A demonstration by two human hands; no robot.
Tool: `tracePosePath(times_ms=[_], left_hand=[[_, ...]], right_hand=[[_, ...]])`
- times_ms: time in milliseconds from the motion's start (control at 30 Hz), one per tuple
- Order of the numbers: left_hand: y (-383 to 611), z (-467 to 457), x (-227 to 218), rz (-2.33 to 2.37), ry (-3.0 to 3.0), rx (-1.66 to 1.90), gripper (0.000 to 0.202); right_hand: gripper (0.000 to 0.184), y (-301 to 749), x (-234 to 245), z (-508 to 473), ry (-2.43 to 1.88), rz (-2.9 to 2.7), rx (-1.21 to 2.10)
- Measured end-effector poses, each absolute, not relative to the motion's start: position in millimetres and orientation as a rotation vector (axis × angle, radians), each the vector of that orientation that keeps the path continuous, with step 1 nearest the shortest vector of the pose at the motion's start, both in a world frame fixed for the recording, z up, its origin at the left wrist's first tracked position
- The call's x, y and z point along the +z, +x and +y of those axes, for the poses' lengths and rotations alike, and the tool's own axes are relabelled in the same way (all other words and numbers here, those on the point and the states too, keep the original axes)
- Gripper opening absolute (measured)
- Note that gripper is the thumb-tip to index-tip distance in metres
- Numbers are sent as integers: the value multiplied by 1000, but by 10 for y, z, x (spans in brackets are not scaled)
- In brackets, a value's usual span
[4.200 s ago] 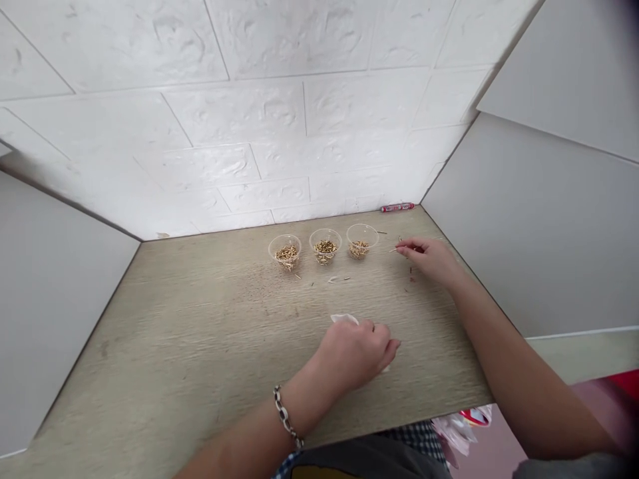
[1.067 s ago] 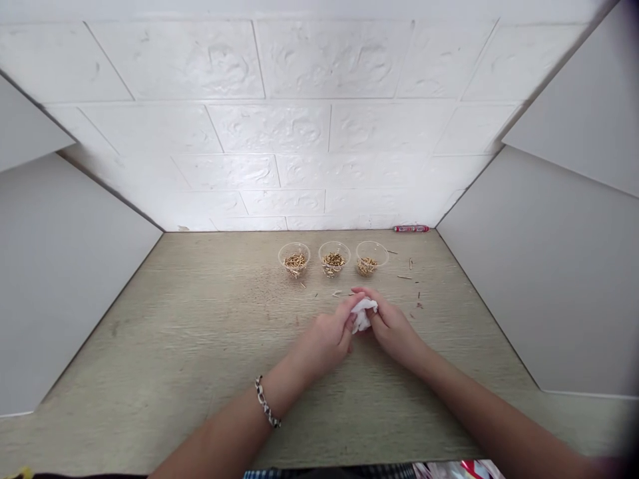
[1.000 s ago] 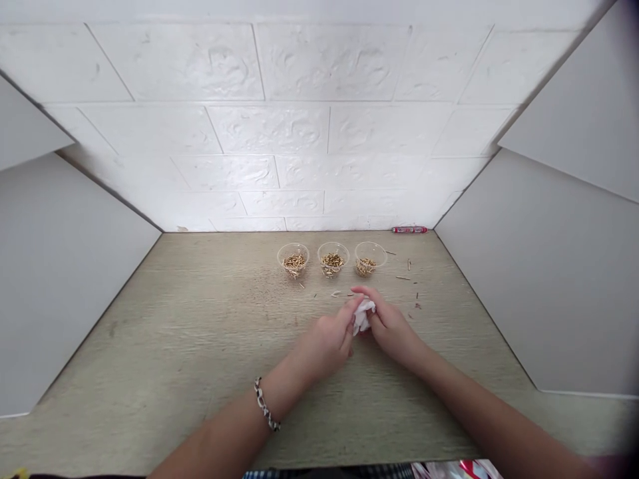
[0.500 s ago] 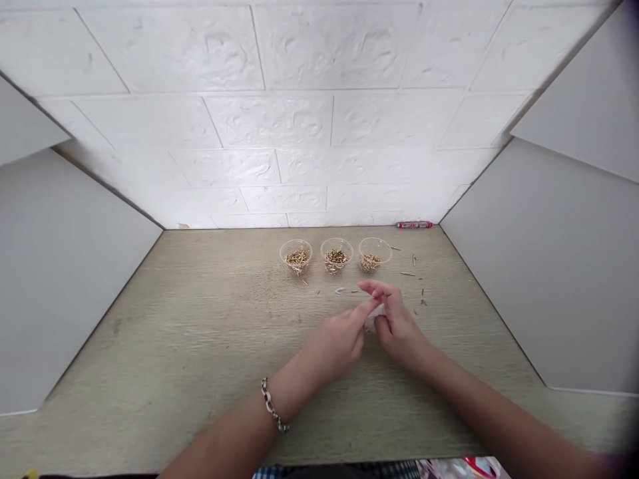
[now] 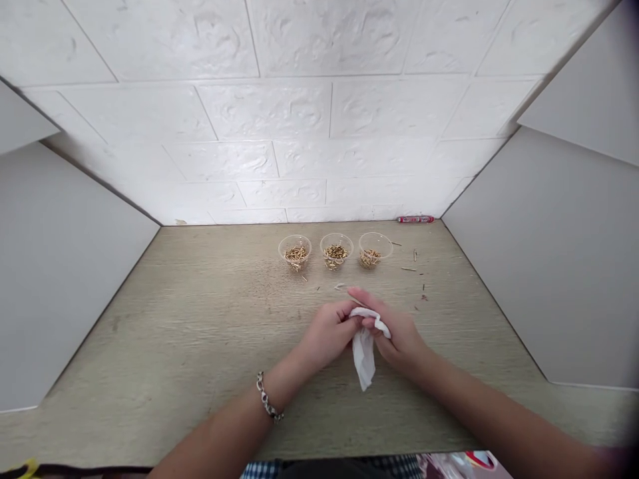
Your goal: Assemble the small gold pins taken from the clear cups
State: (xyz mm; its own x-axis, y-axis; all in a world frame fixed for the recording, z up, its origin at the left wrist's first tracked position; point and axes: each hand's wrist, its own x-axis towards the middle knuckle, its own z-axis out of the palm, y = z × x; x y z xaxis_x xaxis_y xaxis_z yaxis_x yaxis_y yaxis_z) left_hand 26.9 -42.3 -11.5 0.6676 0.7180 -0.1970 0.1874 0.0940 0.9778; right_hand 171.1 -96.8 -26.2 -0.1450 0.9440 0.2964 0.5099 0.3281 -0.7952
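Note:
A crumpled white tissue is pinched between my two hands above the table, one end hanging down toward me. My left hand, with a chain bracelet on its wrist, grips the tissue from the left with thumb and fingers together. From the other side my right hand holds it too, its index finger reaching out past the tissue. Just beyond the hands stand three clear plastic cups in a row: a left cup, a middle cup and a right cup, each holding small brass-coloured pins.
Loose pins lie right of the cups, with reddish bits nearer me. A red marker-like tube rests against the white brick-pattern wall. Grey panels enclose both sides of the wooden table.
The tissue, mostly hidden in my right hand before, now hangs out between both hands. My left hand has shifted slightly left and its fingers have closed on the tissue.

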Motion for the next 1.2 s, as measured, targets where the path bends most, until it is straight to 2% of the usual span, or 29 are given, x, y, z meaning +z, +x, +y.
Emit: tracePosePath(times_ms=[100, 267, 400, 533, 600, 700, 767, 867, 1000, 1200], left_hand=[[274, -470, -84, 841, 1583, 434, 33], [306, -551, -84, 750, 1441, 343, 30], [326, -538, -92, 670, 1145, 303, 47], [321, -472, -63, 633, 1057, 334, 35], [312, -443, -43, 649, 1060, 418, 35], [291, -414, -16, 727, 1079, 535, 35], [279, -405, -4, 758, 1104, 545, 34], [276, -405, 0, 752, 1140, 523, 34], [304, -407, -21, 738, 1123, 534, 33], [312, -375, -30, 744, 1093, 481, 29]], right_hand=[[56, 1668, -342, -969, -1218, -1558, 689], [47, 1593, -376, -928, -1001, -1378, 633], [52, 1607, -318, -918, -1028, -1255, 578], [60, 1676, -222, -921, -1135, -1297, 607], [65, 1708, -181, -922, -1176, -1315, 671], [54, 1745, -156, -931, -1256, -1455, 713], [44, 1764, -156, -943, -1300, -1596, 591], [42, 1782, -153, -950, -1267, -1701, 371], [25, 1777, -123, -921, -1256, -1741, 416], [26, 1748, -134, -911, -1249, -1696, 479]])
